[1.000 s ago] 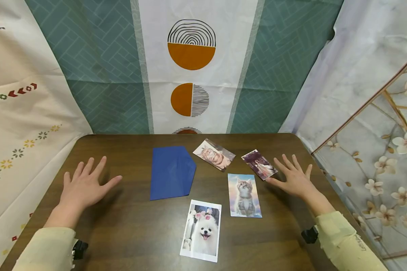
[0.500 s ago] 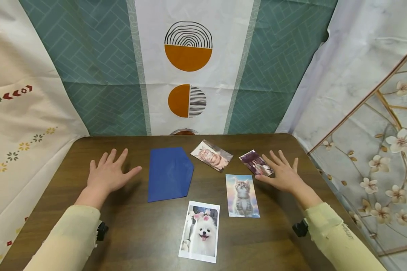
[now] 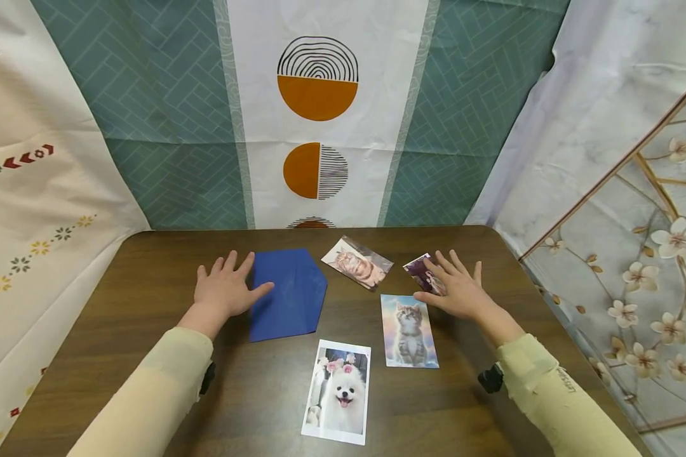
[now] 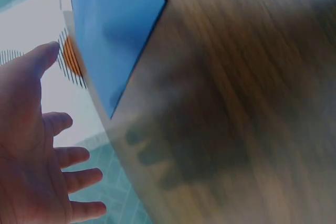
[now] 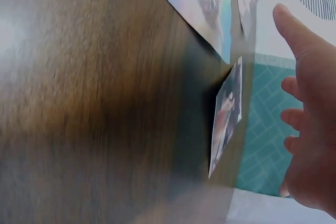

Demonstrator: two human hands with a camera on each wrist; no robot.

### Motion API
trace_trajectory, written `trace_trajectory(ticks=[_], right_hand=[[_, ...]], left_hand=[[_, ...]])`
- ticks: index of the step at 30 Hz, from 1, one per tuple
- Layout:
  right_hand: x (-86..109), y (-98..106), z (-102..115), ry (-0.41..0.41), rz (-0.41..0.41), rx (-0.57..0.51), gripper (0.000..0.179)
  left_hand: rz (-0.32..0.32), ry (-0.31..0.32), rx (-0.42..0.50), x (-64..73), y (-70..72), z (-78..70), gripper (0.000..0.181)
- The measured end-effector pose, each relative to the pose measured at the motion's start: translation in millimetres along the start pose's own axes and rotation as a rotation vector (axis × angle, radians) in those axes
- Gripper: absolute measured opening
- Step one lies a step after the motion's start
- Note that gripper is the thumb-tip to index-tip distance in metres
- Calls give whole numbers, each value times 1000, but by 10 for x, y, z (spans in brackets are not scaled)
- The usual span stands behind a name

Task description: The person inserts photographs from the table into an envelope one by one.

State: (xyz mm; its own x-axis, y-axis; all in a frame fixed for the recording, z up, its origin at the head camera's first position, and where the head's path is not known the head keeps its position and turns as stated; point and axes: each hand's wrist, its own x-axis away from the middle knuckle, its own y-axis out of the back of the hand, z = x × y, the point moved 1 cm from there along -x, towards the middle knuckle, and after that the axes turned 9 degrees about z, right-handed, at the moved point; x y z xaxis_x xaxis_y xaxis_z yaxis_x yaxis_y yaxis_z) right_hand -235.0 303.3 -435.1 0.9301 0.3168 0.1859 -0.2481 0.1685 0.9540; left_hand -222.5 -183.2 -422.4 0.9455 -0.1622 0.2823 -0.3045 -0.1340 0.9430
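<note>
A blue envelope [image 3: 291, 292] with a pointed flap lies flat on the table. My left hand [image 3: 225, 292] hovers over its left edge, fingers spread and nothing held. In the left wrist view the hand [image 4: 31, 145] is raised off the table, with its shadow below. My right hand [image 3: 460, 289] is spread above a small dark photo [image 3: 418, 270], partly covering it. The right wrist view shows this photo [image 5: 226, 119] tilted off the tabletop, apart from the fingers. Just left of that hand lies a kitten picture [image 3: 410, 336].
A white-bordered photo of a fluffy white dog [image 3: 340, 393] lies at the front middle. Behind, an orange cat picture [image 3: 357, 263] sits in a clear sleeve. The brown wooden table [image 3: 434, 419] is bounded by hanging cloths [image 3: 194, 127] at the back and sides.
My left hand has moved right from the table's left side to the envelope's left edge. The right hand has drifted left over the dark photo. The pictures and envelope stay put.
</note>
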Motion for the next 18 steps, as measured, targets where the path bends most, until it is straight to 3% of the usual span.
trace_trajectory(ticks=[18], right_hand=[[-146,-121,248,60,24,-35,94]], left_hand=[[23,26,-29,-148,-369,-462,93]])
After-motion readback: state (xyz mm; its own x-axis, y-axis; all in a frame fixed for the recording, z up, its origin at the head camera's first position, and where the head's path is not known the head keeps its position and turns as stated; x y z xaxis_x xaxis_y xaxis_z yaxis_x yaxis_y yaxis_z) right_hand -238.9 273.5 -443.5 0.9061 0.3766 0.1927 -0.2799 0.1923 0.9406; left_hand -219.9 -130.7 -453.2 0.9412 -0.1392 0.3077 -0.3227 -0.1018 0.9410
